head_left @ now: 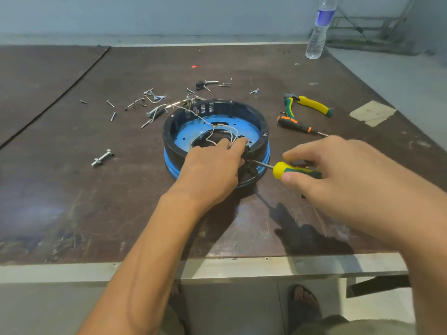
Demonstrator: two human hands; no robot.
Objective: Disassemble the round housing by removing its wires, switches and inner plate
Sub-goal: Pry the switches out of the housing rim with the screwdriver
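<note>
A round black housing (262,131) with a blue base ring sits mid-table, open side up. Its blue inner plate (249,131) lies inside, and white wires (232,131) loop across it and trail out over the far rim. My left hand (212,170) grips the housing's near rim, fingers reaching inside among the wires. My right hand (338,175) holds a yellow-and-green screwdriver (290,170) whose shaft points left at the near outer wall, the tip hidden behind my left hand.
Loose screws (150,97) and bolts lie scattered behind and left of the housing; one large bolt (102,158) lies at the left. Pliers (309,105) and an orange-black screwdriver (296,124) lie to the right. A water bottle (319,32) stands far right.
</note>
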